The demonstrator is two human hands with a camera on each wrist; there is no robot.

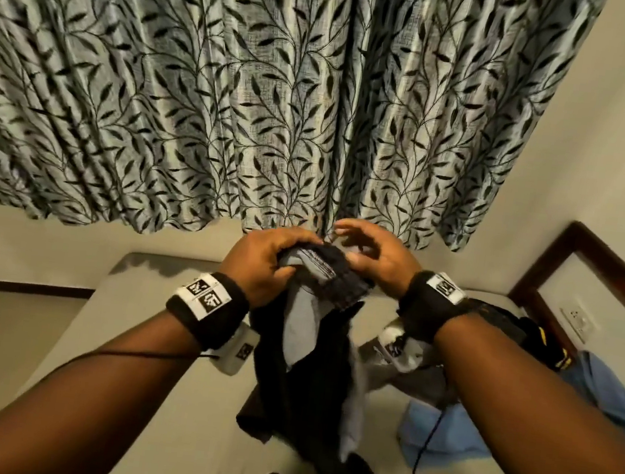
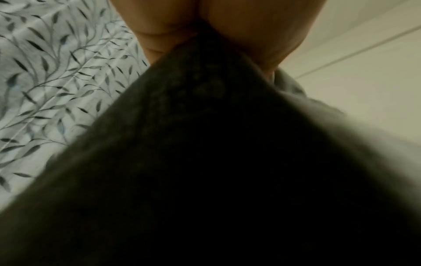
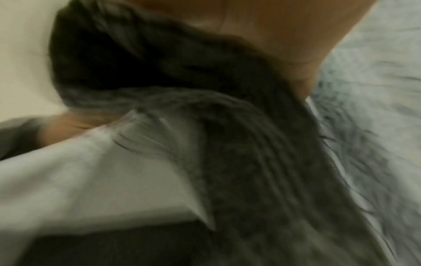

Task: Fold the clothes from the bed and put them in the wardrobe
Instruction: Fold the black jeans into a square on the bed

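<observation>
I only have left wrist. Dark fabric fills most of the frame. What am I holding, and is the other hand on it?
Observer: A dark garment with a pale grey lining, held up over the bed. The left hand grips its top edge.
Operator: And the right?
Observer: The right hand is at the same top edge, thumb on the fabric, fingers spread and raised. A full grip is not clear.
Operator: Anything left on the bed?
Observer: Yes, a blue garment lies to the right, and a black item with yellow marks beyond it.
</observation>
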